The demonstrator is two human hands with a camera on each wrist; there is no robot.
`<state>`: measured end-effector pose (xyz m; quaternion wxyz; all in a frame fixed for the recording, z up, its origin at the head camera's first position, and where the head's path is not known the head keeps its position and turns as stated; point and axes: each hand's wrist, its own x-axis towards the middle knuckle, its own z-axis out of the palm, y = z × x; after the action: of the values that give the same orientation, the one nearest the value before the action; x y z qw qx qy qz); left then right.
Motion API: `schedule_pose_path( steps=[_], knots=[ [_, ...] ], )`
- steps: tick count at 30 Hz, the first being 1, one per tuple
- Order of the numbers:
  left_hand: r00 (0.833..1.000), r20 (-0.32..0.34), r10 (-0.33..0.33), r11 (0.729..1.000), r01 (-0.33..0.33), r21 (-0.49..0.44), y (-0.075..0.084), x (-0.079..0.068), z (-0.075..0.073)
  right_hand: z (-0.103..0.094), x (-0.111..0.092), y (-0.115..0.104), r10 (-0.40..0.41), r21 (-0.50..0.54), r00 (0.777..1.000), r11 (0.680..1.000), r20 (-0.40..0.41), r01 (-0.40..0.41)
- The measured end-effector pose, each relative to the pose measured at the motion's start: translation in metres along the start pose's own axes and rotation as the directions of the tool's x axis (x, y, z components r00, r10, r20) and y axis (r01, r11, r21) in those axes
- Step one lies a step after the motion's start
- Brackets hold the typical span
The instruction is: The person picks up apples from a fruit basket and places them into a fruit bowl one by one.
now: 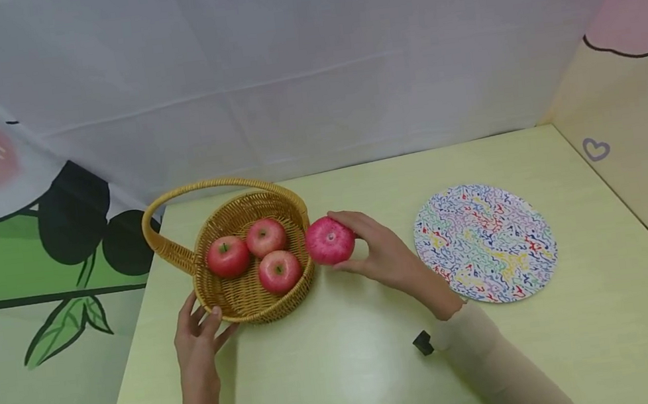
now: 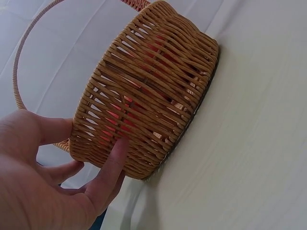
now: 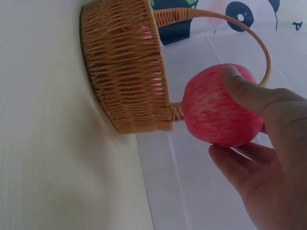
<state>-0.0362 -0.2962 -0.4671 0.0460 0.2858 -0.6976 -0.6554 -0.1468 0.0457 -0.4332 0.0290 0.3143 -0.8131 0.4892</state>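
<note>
A woven basket stands on the pale surface with three apples inside it. Its tall handle arches over the far side, and the handle's right end rises just behind the held apple, the nearest obstacle to it. Right of the basket, well apart, lies a round patterned mat, its near-left edge partly covered by the right forearm. A white cloth hangs behind the basket.

The right hand pinches the held apple between thumb and fingers, at the basket's right rim. The left hand grips the basket's near-left rim with its digits spread.

The right wrist view shows what the head view cannot settle: the held apple is above rim level; whether it touches the basket I cannot tell. The left wrist view alone shows a fingertip against the outer wall, and red showing through the weave.
</note>
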Motion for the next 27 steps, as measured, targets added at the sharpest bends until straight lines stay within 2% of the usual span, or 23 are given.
schedule_pose_path(
  steps=[7,13,18,27],
  knots=[
    [1.000,-0.005,0.001,1.000,-0.001,-0.009,0.002,-0.001,0.001,-0.013,-0.004,0.007,0.074,-0.007,0.992,0.997,-0.106,-0.075],
    [1.000,-0.005,-0.012,1.000,0.012,-0.001,0.002,-0.002,0.000,-0.022,-0.008,0.016,0.127,-0.010,0.972,0.991,-0.195,-0.131],
    [1.000,0.009,-0.027,1.000,0.027,0.007,0.001,0.000,-0.001,-0.029,-0.011,0.025,0.190,-0.004,0.943,0.980,-0.275,-0.199],
    [1.000,0.004,-0.012,1.000,0.012,-0.006,-0.001,-0.001,-0.001,-0.040,-0.018,0.037,0.290,0.038,0.871,0.953,-0.397,-0.301]
  ],
)
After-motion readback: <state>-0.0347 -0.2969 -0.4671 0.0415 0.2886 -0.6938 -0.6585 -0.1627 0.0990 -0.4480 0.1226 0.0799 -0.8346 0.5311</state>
